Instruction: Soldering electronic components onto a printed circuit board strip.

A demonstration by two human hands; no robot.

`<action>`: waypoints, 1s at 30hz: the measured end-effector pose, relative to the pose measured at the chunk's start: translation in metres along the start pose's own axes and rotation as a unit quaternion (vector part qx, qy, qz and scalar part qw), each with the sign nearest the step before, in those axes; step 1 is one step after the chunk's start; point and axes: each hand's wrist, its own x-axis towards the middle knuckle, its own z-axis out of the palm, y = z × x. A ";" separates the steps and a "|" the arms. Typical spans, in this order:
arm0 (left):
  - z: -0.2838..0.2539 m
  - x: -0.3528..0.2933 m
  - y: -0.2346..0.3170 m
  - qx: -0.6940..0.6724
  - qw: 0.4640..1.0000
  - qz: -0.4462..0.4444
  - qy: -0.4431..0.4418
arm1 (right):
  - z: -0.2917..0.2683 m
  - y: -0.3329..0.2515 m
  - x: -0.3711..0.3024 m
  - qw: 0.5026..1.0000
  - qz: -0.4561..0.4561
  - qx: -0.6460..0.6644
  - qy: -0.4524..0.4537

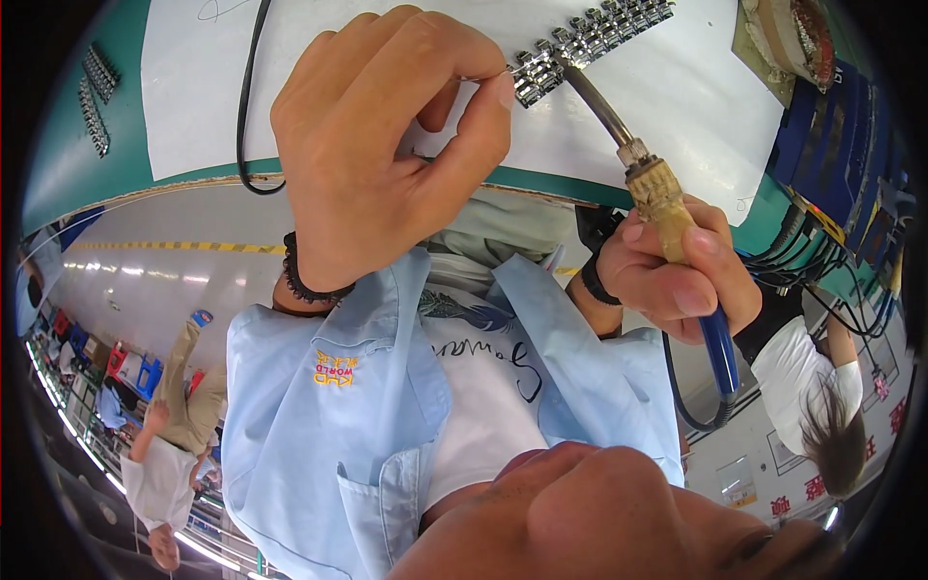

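Observation:
My left hand, a dark beaded bracelet at its wrist, is closed in a pinch. A thin silvery wire, likely solder, sticks out between its thumb and forefinger toward a row of small metal connectors. In my right hand is a soldering iron with a blue handle and a worn, yellowish collar. Its tip touches or nearly touches the near-left part of the row; I cannot tell which. The row lies slanted on a white sheet.
Two more connector strips lie on the green tabletop at left. A black cable crosses the sheet's left part. At right are a blue box-shaped unit, black cables and a brownish holder. Other people are farther off.

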 end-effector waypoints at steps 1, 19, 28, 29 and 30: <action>0.001 -0.001 0.001 -0.019 0.999 -0.020 0.020 | 0.001 0.001 -0.001 1.000 -0.004 0.009 0.009; -0.004 0.008 0.007 0.013 1.000 0.014 -0.021 | -0.007 -0.002 0.002 0.999 0.030 0.020 -0.024; -0.007 0.011 0.012 0.106 0.991 -0.010 -0.077 | -0.015 -0.006 0.004 0.993 0.078 0.049 -0.070; -0.008 0.011 0.015 0.107 0.989 -0.034 -0.097 | -0.019 -0.007 0.006 0.991 0.086 0.055 -0.083; -0.008 0.011 0.016 0.108 0.987 -0.046 -0.106 | -0.022 -0.007 0.009 0.988 0.093 0.065 -0.103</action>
